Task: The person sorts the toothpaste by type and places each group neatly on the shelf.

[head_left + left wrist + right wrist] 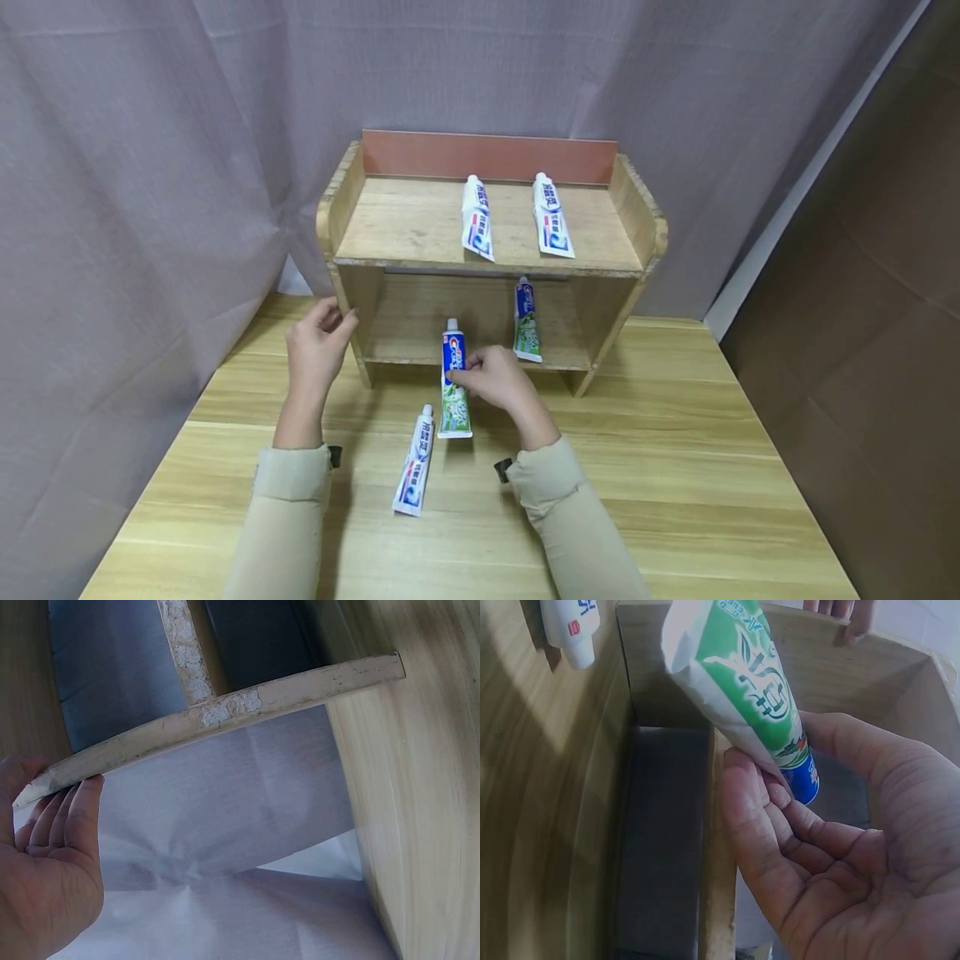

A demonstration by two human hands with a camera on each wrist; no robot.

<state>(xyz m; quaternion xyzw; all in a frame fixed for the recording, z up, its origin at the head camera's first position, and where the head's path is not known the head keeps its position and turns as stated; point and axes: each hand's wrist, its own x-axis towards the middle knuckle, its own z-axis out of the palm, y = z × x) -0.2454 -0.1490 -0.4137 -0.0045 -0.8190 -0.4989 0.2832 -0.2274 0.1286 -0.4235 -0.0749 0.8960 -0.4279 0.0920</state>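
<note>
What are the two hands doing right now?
Left hand: open, fingers touching the wooden shelf side.
Right hand: pinching the green toothpaste tube.

A pale wooden table [675, 467] with long plank lines fills the lower half of the head view. Behind it, from nine o'clock round to one o'clock, hangs a creased grey-mauve curtain [150, 167]. At three o'clock stands a dark brown wall [885, 292], edged by a white strip [787, 225] running diagonally. The light is soft and even.
</note>
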